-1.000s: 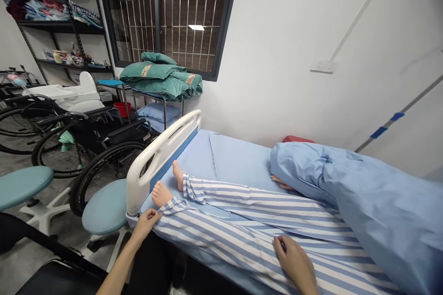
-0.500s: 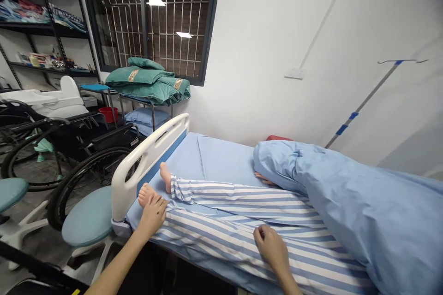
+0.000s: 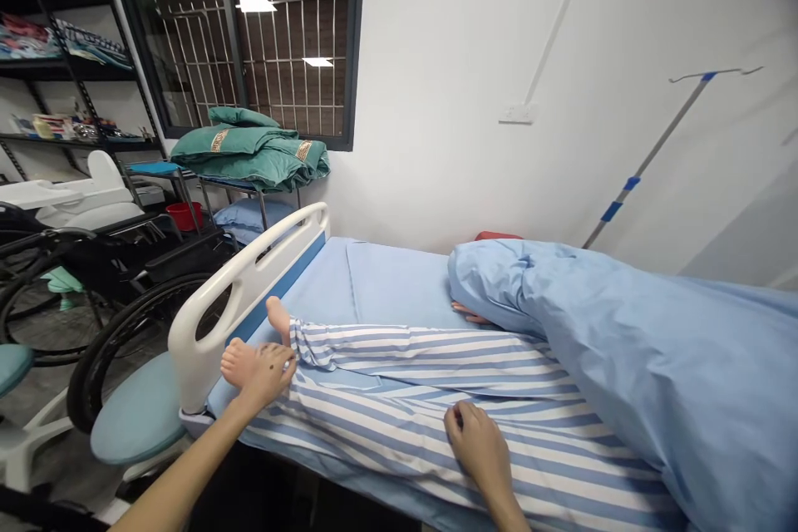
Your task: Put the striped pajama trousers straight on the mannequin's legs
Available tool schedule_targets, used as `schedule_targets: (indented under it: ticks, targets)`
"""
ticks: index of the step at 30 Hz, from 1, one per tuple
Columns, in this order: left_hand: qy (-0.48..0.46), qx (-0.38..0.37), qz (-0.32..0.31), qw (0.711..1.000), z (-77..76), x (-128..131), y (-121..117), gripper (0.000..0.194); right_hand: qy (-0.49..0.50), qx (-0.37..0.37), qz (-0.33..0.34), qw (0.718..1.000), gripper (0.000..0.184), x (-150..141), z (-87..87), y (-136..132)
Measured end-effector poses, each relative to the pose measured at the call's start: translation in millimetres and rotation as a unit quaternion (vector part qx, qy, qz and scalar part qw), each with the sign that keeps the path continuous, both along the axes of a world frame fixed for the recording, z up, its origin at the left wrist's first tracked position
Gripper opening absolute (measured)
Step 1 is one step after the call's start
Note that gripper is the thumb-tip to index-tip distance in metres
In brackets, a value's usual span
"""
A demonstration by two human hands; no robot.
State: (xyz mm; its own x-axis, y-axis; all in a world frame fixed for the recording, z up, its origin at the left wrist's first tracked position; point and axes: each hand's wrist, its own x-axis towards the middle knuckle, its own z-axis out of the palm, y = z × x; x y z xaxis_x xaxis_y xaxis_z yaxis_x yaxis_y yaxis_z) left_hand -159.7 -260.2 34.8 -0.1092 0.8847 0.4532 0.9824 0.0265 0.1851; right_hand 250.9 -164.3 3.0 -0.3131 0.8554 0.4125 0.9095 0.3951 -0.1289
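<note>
Blue sheet (image 3: 399,283) covers the hospital bed (image 3: 249,283) along a white wall (image 3: 449,100).

Way through over the blue bed sheet (image 3: 399,287), beyond the striped trouser legs (image 3: 430,357), back to the wall (image 3: 436,100). Left hand (image 3: 265,374) sits just beside the white bed rail (image 3: 246,291), which bars the way to the teal stool (image 3: 134,407) and wheelchair (image 3: 125,266) — right hand (image 3: 480,453) has the bulky blue duvet (image 3: 623,349) ahead, blocking the sheet's far stretch.
</note>
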Motion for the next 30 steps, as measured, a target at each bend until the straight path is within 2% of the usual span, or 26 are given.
schedule_targets:
  ticks: [2,5,9,11,14,17,24,30]
  targets:
    - [-0.092,-0.007,0.003,0.996,-4.8,18.1,6.7,0.026,0.002,0.000,0.004,1.000,0.022,0.5,-0.7,0.7]
    - [-0.215,-0.034,0.049,0.975,-20.3,37.1,17.5,0.032,0.001,0.000,0.012,1.000,0.022,1.9,-1.7,2.1]
    - [-0.237,-0.041,0.118,0.963,-34.8,41.4,26.8,0.030,0.001,-0.002,0.017,1.000,0.022,3.8,-2.5,2.9]
    - [-0.245,-0.052,0.129,0.959,-33.7,40.0,29.2,0.031,0.006,0.000,0.017,1.000,0.021,4.4,-2.7,2.9]
    - [-0.266,-0.062,0.108,0.956,-27.8,38.9,31.2,0.034,0.018,0.000,0.015,1.000,0.020,4.7,-3.1,2.9]
    - [-0.246,-0.071,0.101,0.961,-26.0,38.2,32.0,0.035,0.026,-0.002,0.018,0.999,0.020,4.8,-3.6,3.2]
    - [-0.106,-0.093,0.187,0.972,-34.3,43.4,32.4,0.032,0.036,-0.012,0.016,0.999,0.020,5.5,-3.4,3.0]
    - [-0.063,-0.114,0.205,0.970,-31.7,47.1,30.2,0.029,0.060,-0.029,0.021,0.998,0.021,8.2,-6.7,5.9]
